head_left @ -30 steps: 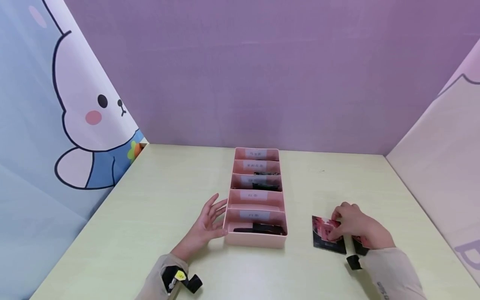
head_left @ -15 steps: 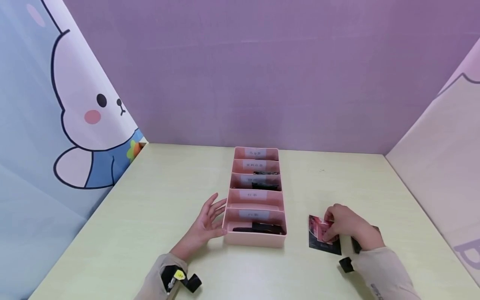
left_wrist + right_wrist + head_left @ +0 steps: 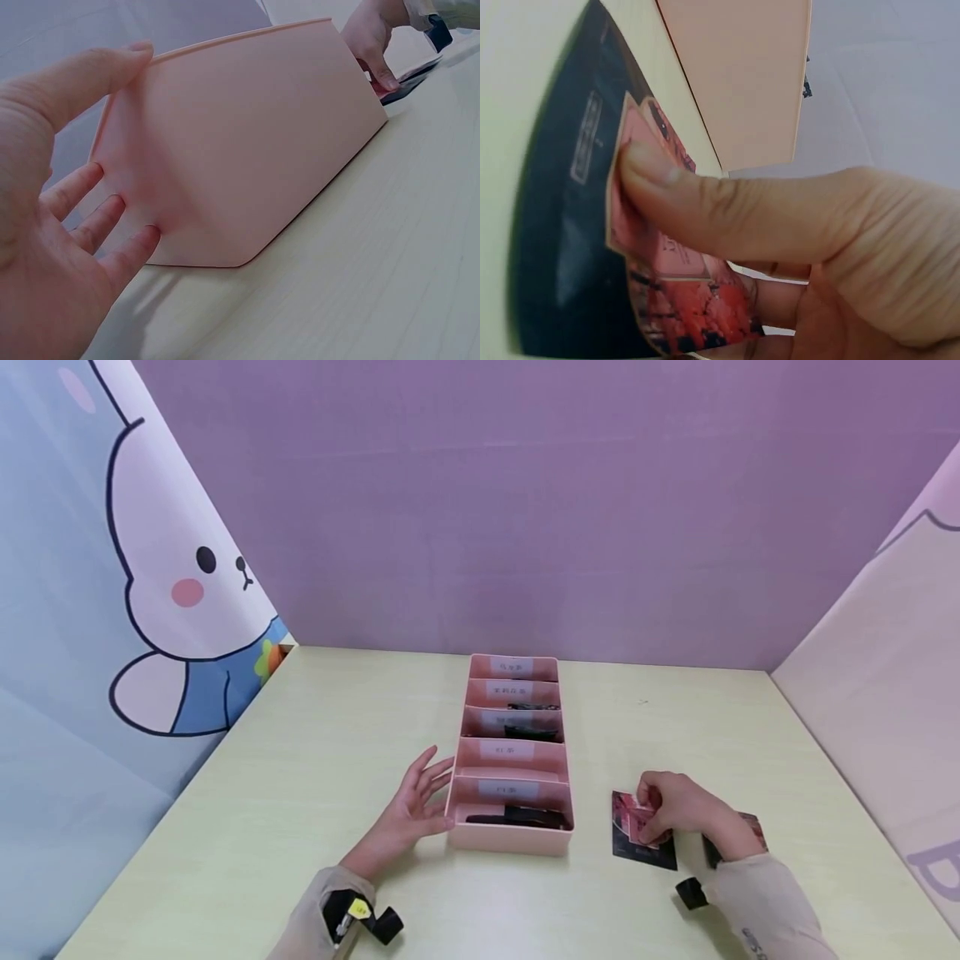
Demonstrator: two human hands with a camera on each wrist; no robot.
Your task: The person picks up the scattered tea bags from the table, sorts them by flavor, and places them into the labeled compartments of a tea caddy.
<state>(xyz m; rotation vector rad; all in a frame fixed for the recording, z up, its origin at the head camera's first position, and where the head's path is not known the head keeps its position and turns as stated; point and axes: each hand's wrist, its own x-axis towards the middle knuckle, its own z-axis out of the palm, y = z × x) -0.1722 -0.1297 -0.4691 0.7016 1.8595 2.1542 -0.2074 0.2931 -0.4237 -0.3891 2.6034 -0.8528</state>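
Note:
In the head view my right hand (image 3: 678, 806) holds a black and red tea sachet (image 3: 626, 847) low at the right of the pink box. The right wrist view shows the thumb on the sachet's (image 3: 566, 247) pink label and fingers behind its edge. A second dark sachet (image 3: 753, 831) lies on the table, partly hidden by the right wrist. My left hand (image 3: 412, 810) rests against the near left of the pink divided box (image 3: 510, 839). In the left wrist view its thumb lies on the box's rim, with extended fingers touching the outer wall (image 3: 247, 135).
Labelled compartments run front to back in the box. Dark sachets lie in the front compartment (image 3: 525, 817), the middle one (image 3: 531, 732) and the one behind it. A purple cloth wall (image 3: 510, 527) stands behind the table (image 3: 337, 718), and printed panels flank both sides.
My right hand has shifted slightly left with the sachet, which comes nearer the box. More of the second sachet shows behind the wrist. The left hand and box stay put.

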